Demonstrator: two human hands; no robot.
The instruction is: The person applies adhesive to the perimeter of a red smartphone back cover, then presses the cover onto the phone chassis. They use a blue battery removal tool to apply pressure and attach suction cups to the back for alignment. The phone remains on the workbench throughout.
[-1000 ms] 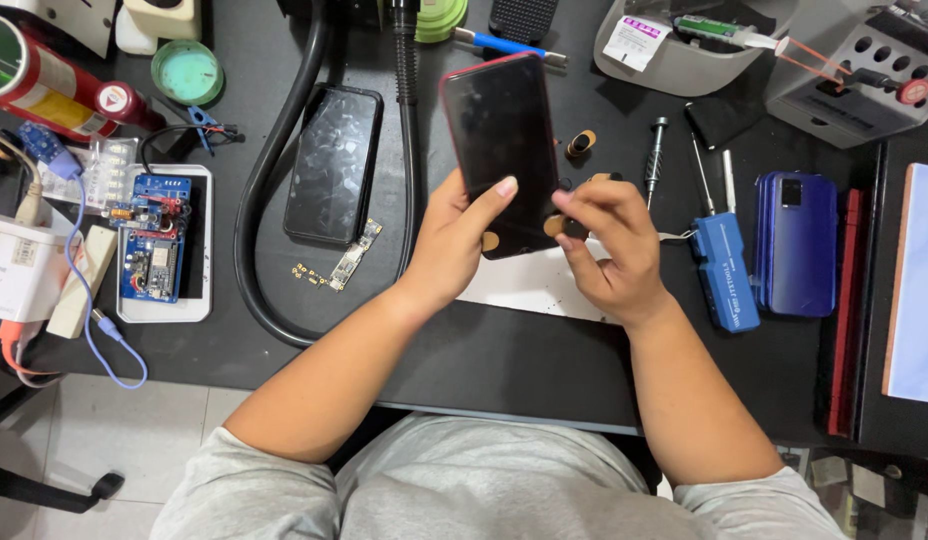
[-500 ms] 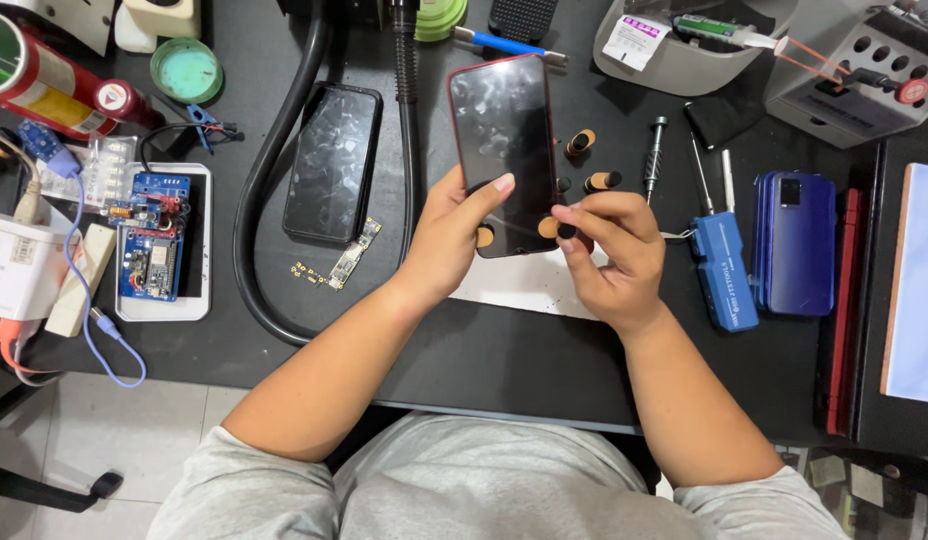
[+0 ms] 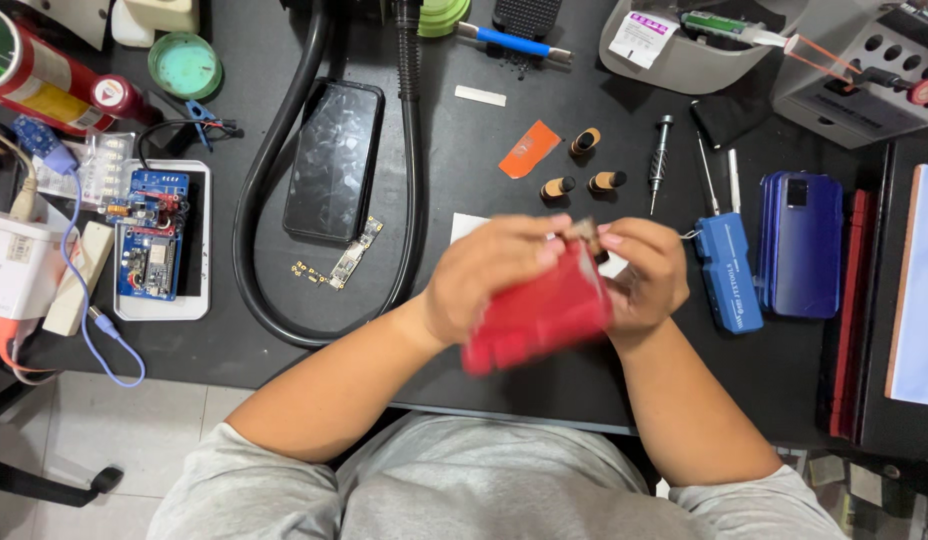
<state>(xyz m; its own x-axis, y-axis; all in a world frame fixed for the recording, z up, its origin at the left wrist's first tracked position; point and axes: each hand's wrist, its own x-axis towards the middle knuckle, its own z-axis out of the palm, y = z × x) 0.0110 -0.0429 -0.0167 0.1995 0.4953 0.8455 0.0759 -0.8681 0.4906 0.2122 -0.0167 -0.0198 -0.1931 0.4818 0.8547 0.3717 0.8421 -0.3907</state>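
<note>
Head view | my left hand (image 3: 489, 275) and right hand (image 3: 644, 275) both have a closed grip on the red phone (image 3: 539, 320), blurred, above the worktop (image 3: 454, 170) | step: turning it over | next likely needs steadying it.

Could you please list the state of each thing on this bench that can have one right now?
Red phone: held in both hands, off the bench, motion-blurred.
Left hand: gripping the red phone.
Right hand: gripping the red phone.
Black phone: flat on the bench, screen dark.
Blue phone: lying back up.
Screwdriver: lying untouched.
Green lid: lying flat.
</note>
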